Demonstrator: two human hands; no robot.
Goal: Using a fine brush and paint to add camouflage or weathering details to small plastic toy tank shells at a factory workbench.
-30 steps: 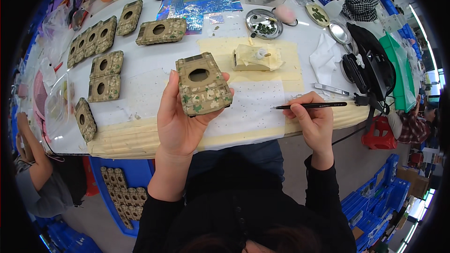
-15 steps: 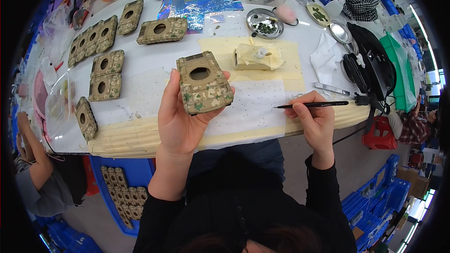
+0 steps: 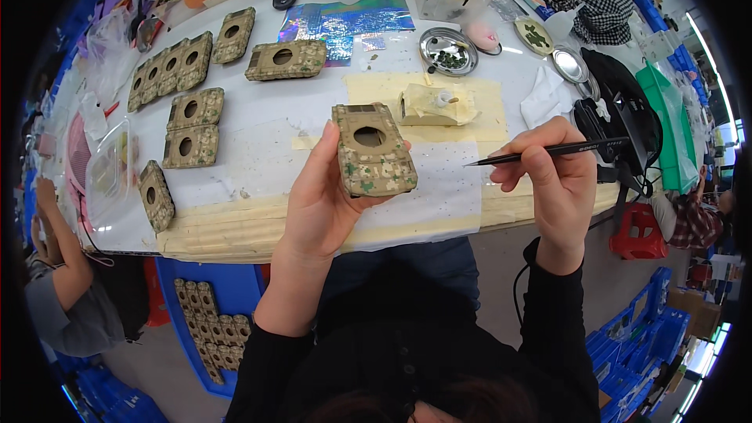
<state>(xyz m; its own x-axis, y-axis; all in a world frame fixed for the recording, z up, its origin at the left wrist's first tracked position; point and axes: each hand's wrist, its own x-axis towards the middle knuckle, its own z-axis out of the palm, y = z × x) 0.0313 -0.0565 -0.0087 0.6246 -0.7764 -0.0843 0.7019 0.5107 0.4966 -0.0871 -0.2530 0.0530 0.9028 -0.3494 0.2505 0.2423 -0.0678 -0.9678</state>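
My left hand (image 3: 315, 200) is closed around the sides of a camouflage-patterned model tank hull (image 3: 377, 163), held above the table with its round hole facing up. In my right hand (image 3: 560, 176) is a thin black paintbrush (image 3: 548, 150), pinched between thumb and fingers. Its fine tip points left, toward the hull but apart from it. Under the hands lies a white sheet (image 3: 442, 188) dotted with small dark specks. Beyond the hull, a block wrapped in masking tape (image 3: 427, 106) stands on a taped patch.
Several similar hulls (image 3: 192, 129) stand at the left of the table, and more lie in a blue tray (image 3: 239, 286) below. A round metal dish (image 3: 448, 52) holds dark green bits. Iridescent film (image 3: 352, 19), a black bag (image 3: 619, 102) and a green bin (image 3: 666, 125) lie farther off.
My left hand and the hull have shifted right and slightly down. My right hand has moved right and up, tilting the brush more, its tip slightly higher. The whole view has shifted a little.
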